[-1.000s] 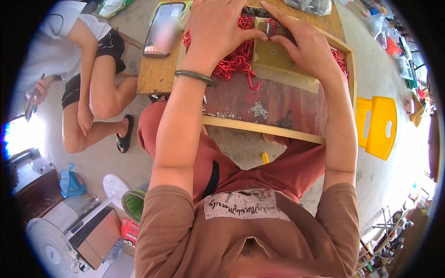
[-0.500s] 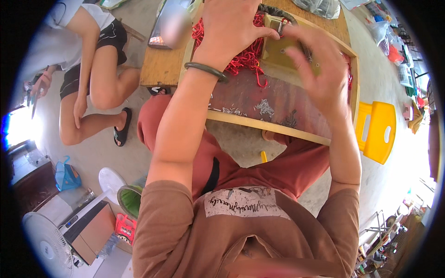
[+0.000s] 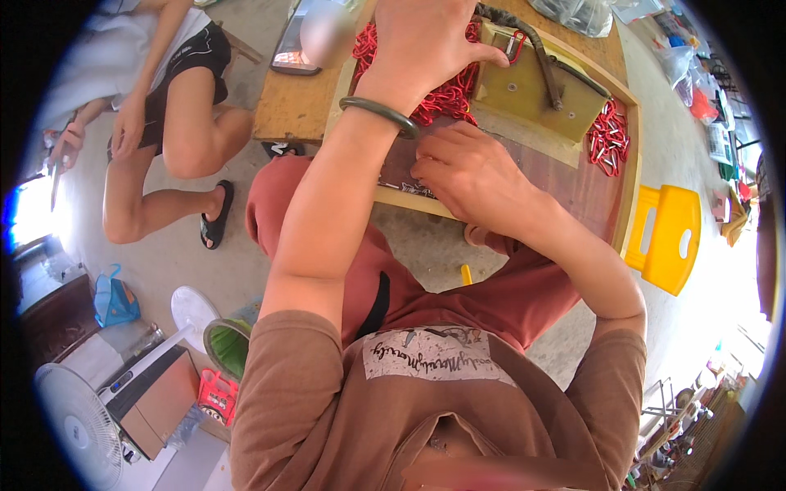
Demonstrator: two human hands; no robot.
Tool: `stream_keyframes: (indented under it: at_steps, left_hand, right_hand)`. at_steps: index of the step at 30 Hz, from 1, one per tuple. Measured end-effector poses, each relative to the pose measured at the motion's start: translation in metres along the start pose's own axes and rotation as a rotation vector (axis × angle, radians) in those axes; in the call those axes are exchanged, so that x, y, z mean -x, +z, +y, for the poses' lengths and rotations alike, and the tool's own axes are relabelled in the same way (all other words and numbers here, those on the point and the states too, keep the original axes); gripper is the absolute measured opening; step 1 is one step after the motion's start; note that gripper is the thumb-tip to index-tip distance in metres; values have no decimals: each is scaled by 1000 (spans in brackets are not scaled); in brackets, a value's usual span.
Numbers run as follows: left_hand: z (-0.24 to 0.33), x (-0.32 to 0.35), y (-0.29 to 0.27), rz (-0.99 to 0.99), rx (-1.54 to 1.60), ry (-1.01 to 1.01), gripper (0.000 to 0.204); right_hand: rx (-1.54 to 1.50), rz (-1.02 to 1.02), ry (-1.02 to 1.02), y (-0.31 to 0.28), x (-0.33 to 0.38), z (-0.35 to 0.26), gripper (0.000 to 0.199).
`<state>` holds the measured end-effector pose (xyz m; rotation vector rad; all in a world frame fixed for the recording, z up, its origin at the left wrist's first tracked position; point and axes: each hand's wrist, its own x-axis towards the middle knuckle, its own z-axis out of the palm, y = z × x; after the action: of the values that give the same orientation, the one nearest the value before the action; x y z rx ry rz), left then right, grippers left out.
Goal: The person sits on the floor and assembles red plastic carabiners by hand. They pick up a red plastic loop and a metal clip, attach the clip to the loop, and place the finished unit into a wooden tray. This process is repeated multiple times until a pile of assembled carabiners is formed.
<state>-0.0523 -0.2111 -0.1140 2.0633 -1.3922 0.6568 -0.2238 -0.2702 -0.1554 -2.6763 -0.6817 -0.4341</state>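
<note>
Red clips [image 3: 442,86]: a heap of small red metal carabiner-type pieces on the wooden workbench [image 3: 299,106], upper centre of view, mostly under the left hand. Second smaller heap of red clips [image 3: 607,135] sits at the bench's right side, just past the press block.

Left hand [image 3: 430,41]: palm down on the main heap, fingers curled over it, thumb tip out to the right touching the edge of the yellowish press block [image 3: 532,86]. Looks like a loose grip on the clips, but whether it actually holds any I cannot tell, since the palm hides them. Dark green bangle [image 3: 381,114] on that wrist.

Right hand [image 3: 471,172]: lower on the bench, near its front edge, fingers bunched and pinched down at the dark board surface [image 3: 565,176]. Fingertips are closed on something small at the left of the hand; too small to identify. Small metal bits [image 3: 401,186] lie along the front edge just beside it.

Press block: flat ochre slab, tilted in view, with a dark lever handle [image 3: 532,49] running across its top. One red clip [image 3: 516,42] sits at its upper left corner, near the left thumb.

Further out: a phone or tablet [image 3: 307,41] on the bench's left end, screen blurred. Yellow plastic stool [image 3: 671,237] right of the bench. Clear plastic bags [image 3: 581,12] at the far edge.

Another person [image 3: 172,106] sits on the left, legs bent, black sandal [image 3: 214,217] on the concrete floor. White fan [image 3: 78,425] at lower left, blue bag [image 3: 115,299] near it.
</note>
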Motion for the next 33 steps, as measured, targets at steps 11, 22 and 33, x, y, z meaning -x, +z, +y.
stream_keyframes:
  at_steps: [11,22,33]
  left_hand:
    - [2,-1,-1,-39,-27,-25,62]
    - [2,-1,-4,-83,-38,-39,63]
    - [0,0,-2,-45,-39,-25,66]
  right_hand:
    - [73,-131,93,1,-10,8,14]
    - [72,-48,-196,-7,1,18,14]
    - [41,108,-123,-26,-12,28,12]
